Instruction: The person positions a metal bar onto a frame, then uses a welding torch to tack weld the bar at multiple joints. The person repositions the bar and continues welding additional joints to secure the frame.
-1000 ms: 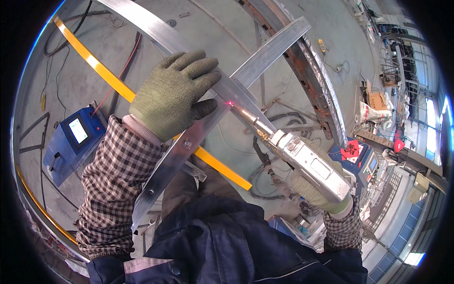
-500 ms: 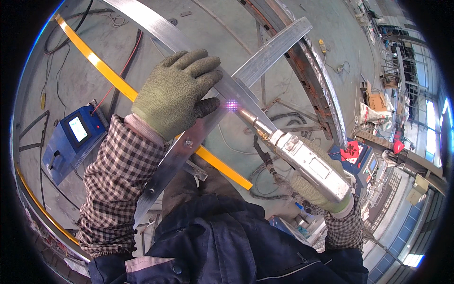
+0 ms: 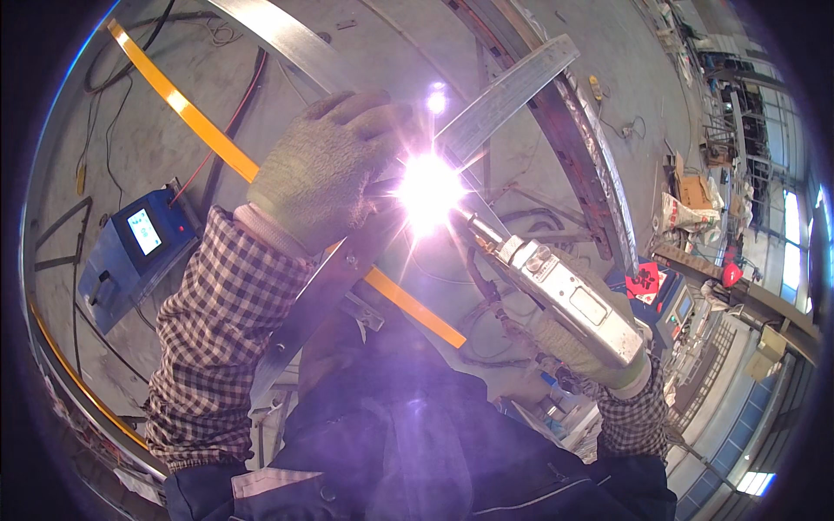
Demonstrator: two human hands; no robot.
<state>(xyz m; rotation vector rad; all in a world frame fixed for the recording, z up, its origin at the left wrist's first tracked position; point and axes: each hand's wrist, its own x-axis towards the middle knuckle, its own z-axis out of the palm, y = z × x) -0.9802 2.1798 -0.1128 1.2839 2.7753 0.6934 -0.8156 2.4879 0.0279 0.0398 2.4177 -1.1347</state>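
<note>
In a green work glove, my left hand (image 3: 317, 178) lies over the crossing metal bars with its fingers stretched out. A wide silvery bar (image 3: 291, 39) runs from the far left to under that hand. Another metal bar (image 3: 300, 317) slants from the hand toward my legs, and a shorter one (image 3: 512, 91) reaches to the far right. My gloved right hand (image 3: 565, 347) is closed around a silver-white welding gun (image 3: 573, 295). A bright welding flash (image 3: 432, 193) burns at the gun's tip, beside my left fingertips. Its glare hides the tip and the joint between the bars.
A yellow bar (image 3: 178, 100) passes beneath my left arm. Left stands a blue machine (image 3: 130, 260) with a lit screen. On the right are a rusty beam (image 3: 586, 169), a second blue machine (image 3: 686, 308) and a cardboard box (image 3: 695, 191). Cables lie on the floor.
The small purple glow at the gun's tip has become a large white flash, and the surroundings look darker. Both hands and the gun have stayed nearly in place.
</note>
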